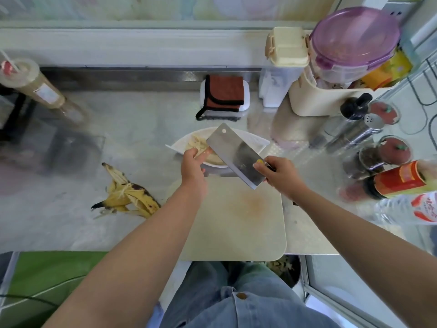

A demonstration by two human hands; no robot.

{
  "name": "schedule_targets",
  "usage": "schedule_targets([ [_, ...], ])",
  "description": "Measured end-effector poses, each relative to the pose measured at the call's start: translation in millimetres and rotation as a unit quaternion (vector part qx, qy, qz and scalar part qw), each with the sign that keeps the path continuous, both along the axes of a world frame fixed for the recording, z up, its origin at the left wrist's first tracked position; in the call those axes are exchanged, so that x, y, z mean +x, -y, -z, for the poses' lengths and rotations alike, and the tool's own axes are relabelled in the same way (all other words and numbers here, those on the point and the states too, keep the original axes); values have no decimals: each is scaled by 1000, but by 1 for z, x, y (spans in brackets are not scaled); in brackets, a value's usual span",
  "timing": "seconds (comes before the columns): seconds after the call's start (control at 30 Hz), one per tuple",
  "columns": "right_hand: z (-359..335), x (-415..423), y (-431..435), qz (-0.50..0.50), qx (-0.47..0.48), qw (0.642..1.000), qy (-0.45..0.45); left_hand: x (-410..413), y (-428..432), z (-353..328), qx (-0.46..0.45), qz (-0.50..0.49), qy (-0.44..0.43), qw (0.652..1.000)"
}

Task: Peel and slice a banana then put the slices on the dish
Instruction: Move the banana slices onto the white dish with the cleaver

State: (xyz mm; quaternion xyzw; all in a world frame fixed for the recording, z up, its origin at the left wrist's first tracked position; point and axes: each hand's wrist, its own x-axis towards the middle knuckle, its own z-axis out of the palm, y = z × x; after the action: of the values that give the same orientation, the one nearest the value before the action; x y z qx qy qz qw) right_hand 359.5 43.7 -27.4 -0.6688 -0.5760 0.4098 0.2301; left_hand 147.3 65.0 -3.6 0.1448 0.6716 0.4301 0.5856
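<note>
Banana slices (198, 142) are held in white dish (256, 141)
Dish is screened by cleaver (236, 155) gripped by right hand (280, 175); grasp of left hand (192, 168) cannot be told; banana peel (128, 196) at eight o'clock.

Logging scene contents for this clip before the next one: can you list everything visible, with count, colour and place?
dish: one, white, behind the cutting board
banana slices: several, pale yellow, on the dish
cleaver: one, steel, held over the dish's near edge
cutting board: one, beige, counter's front edge
banana peel: one, yellow with black spots, left of the board
cloth: one, rust-brown with black trim, by the back wall
lidded container: one, purple lid, back right
shaker: one, steel, right side
jars: at least two, red tops, right side
bottle: one, red label, right edge
counter: one, grey metal
left hand: fingers at the blade over the dish
right hand: grips the cleaver
</note>
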Motion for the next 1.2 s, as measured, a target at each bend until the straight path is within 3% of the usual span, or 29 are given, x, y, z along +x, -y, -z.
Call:
schedule_targets([
  [0.13, 1, 0, -7, 15, 15, 998, 58, -3, 0, -3, 2, 12, 5, 1000],
  [0.27, 3, 7, -8, 23, 12, 999, 32, -5, 0, -6, 0, 5, 46, 999],
  [0.57, -1, 8, -7, 24, 14, 997, 67, -2, -1, -2, 16, 78, -8, 997],
  [0.97, -7, -5, -6, -41, -31, 995, 86, -14, -8, -1, 11, 42, -30, 999],
  [1.13, -7, -7, -10, -40, -21, 995, 87, -25, -6, 5, 50, 18, -97, 994],
  [1.2, -7, -5, -7, -49, -13, 997, 62, -35, 2, 8, 85, 46, -180, 979],
])
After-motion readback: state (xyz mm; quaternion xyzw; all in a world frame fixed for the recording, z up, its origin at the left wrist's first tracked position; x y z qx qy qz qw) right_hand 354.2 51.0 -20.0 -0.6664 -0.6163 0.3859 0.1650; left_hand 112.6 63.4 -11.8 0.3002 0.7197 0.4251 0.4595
